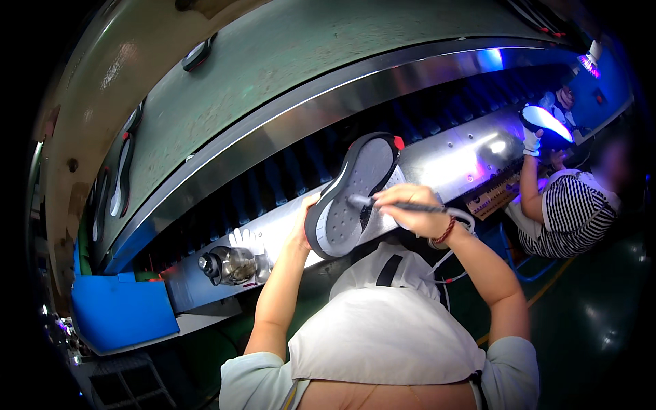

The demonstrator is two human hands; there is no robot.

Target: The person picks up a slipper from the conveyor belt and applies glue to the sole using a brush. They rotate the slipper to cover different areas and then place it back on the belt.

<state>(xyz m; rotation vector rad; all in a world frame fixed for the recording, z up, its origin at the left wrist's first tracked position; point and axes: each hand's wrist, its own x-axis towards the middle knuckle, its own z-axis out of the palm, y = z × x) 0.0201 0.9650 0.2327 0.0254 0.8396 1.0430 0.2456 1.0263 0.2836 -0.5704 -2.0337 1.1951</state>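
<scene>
A shoe sole (pixel 347 208) is held up in front of me, its grey, dimpled inner side facing me and its raised rim black and white with red at one end. My left hand (pixel 304 222) grips its left edge, the fingers partly hidden behind it. My right hand (pixel 415 210) is closed round the dark handle of a brush (pixel 360 200). The brush's pale, blurred tip is over the middle of the sole; whether it touches the surface I cannot tell.
Beyond a metal ledge (pixel 437 164), a green conveyor belt (pixel 301 55) carries several soles. A clear bottle (pixel 234 265) and a white glove (pixel 242 239) lie on the ledge at left. At right, a person in a striped top (pixel 574 208) holds a sole (pixel 547 123) under bluish light.
</scene>
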